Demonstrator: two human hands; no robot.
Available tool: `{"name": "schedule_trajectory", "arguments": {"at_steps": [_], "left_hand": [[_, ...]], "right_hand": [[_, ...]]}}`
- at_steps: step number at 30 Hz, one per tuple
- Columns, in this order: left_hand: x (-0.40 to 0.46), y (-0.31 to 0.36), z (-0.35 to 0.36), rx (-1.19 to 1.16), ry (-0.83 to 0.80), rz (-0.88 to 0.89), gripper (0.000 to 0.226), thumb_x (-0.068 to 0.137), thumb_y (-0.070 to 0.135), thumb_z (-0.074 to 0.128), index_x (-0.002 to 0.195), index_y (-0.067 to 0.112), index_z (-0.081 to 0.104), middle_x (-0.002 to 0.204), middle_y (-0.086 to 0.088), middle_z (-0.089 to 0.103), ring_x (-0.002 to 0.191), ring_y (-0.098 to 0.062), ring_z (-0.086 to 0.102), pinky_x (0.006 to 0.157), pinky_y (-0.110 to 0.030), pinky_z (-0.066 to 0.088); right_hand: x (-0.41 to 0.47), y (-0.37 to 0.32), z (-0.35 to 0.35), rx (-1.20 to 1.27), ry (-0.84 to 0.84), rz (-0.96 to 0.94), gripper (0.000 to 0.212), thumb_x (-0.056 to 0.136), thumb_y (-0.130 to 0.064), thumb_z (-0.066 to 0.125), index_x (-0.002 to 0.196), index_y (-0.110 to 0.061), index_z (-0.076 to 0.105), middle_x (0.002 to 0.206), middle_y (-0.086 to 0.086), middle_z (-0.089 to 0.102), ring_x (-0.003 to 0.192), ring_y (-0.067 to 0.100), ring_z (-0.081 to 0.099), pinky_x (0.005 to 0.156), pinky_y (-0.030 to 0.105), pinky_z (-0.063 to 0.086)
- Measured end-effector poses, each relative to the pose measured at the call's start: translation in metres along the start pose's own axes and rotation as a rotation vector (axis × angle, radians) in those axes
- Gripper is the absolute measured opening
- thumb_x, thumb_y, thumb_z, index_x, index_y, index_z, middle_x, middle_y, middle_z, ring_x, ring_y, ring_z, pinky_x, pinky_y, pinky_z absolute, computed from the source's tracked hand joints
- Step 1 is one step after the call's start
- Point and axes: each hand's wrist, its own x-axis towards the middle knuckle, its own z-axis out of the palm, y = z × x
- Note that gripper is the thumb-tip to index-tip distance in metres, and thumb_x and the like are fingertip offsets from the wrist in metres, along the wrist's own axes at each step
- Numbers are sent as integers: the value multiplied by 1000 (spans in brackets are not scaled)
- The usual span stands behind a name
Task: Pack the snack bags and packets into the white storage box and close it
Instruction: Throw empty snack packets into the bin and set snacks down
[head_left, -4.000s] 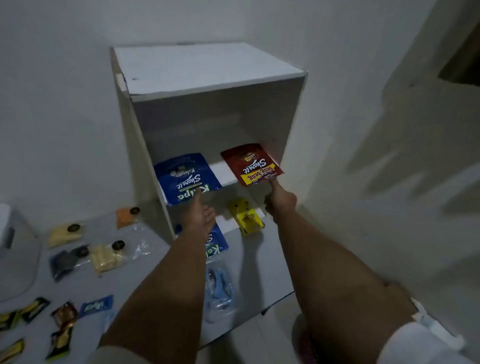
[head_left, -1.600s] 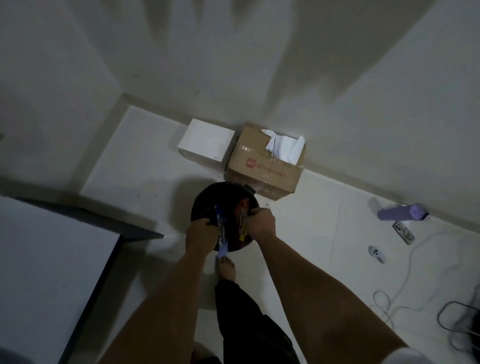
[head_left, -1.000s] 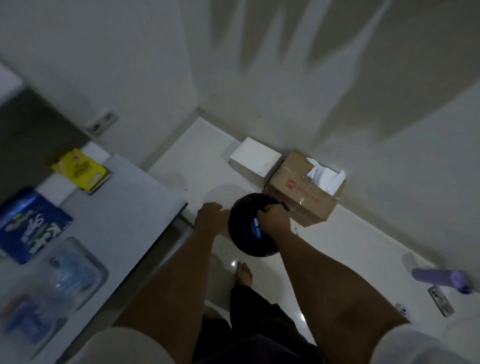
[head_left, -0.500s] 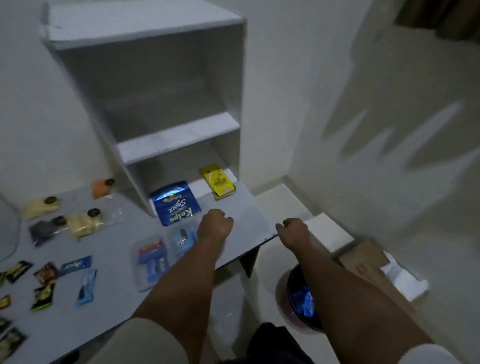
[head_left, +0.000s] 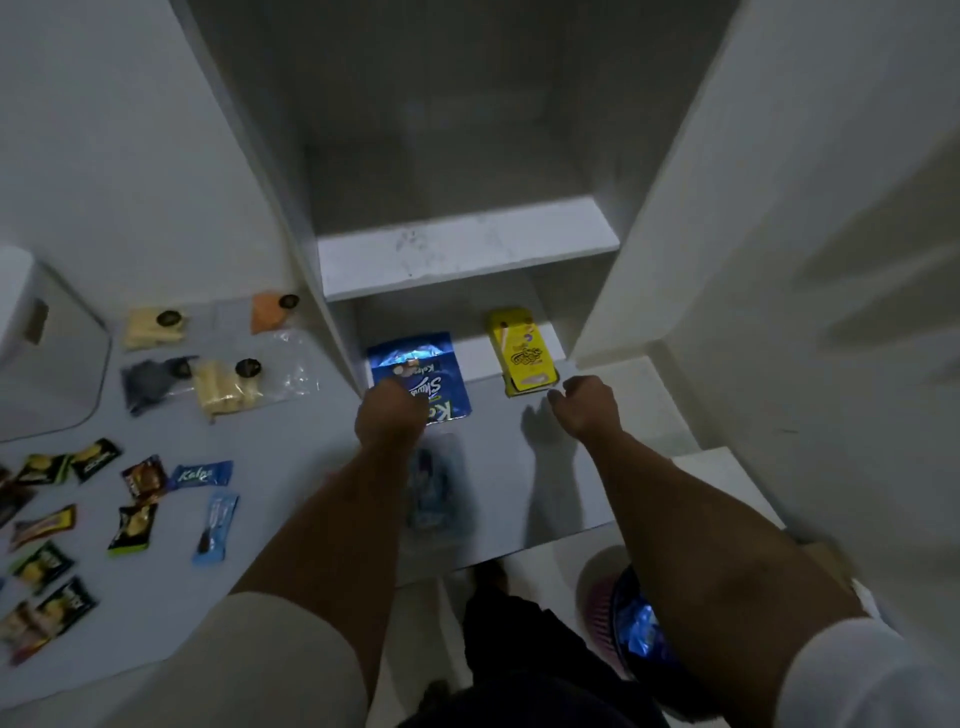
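A blue snack bag (head_left: 423, 366) lies at the mouth of the white shelf unit's (head_left: 467, 247) lower compartment. My left hand (head_left: 389, 415) lies over its near left corner with the fingers curled down on it. A yellow packet (head_left: 521, 352) sits to the right in the same compartment. Just right of its near end, my right hand (head_left: 584, 405) hovers loosely curled and holds nothing. The white storage box (head_left: 23, 296) stands at the far left edge of the table, partly cut off.
Several small snack packets (head_left: 200, 474) and zip bags of yellow pieces (head_left: 226, 387) are spread over the grey table (head_left: 519, 483). A clear pouch (head_left: 436, 488) lies under my left forearm. On the floor at lower right, a dark round basket (head_left: 639, 623) holds a blue bag.
The view swung from the floor basket back to the shelf. Both hands moved forward to the lower compartment; the left now covers the blue bag's corner, the right is beside the yellow packet.
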Motion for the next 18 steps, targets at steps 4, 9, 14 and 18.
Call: {"name": "schedule_trajectory", "arguments": {"at_steps": [4,9,14,18], "left_hand": [[37,-12,15,-28,-14,-130,41,89,38,65,123,15,66,115,-11,71,105,-33,68,90,-40,55],[61,-18,27,119,-96,-231,51,86,34,72,129,11,58,117,-12,67,106,-34,67,85,-42,54],[72,-20,34,138,-119,-264,69,88,37,72,143,12,38,128,-15,63,114,-38,63,89,-47,51],[78,-18,40,24,-83,-302,84,88,28,72,153,14,21,140,-17,57,122,-41,59,97,-53,49]], "right_hand": [[53,-20,17,35,-56,88,41,86,-41,68,107,-6,69,113,20,70,110,41,64,79,34,45],[91,-37,33,69,-108,200,83,62,-65,71,123,-11,53,122,13,65,116,35,61,91,39,51],[113,-38,49,90,-142,271,82,70,-56,82,128,-9,47,128,15,64,119,35,62,96,41,50],[121,-33,54,93,-144,283,74,74,-48,83,125,-8,47,124,13,66,116,33,64,92,37,50]]}}
